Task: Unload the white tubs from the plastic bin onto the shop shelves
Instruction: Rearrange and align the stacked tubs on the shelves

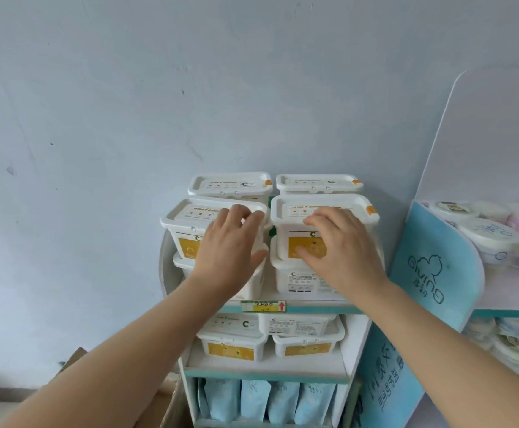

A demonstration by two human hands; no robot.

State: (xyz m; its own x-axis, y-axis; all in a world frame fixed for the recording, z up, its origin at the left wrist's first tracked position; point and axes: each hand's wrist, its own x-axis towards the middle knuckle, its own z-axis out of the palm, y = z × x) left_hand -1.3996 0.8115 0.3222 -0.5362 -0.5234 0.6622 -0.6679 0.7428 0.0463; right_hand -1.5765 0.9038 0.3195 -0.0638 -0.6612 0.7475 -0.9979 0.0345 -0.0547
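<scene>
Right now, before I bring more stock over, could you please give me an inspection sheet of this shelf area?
Surface: top shelf, teal front edge with a price label.
Job's things: white tubs stacked two high on top; lower tubs on the shelf below; plastic bin not in view.
Clutter: cardboard box at lower left.
Hands: left hand grips the front-left tub at its right end; right hand lies over the front-right tub.
Cables: nothing seen.
Surroundings: pale wall; blue pouches lower down; round tubs on the neighbouring shelf at right.
</scene>
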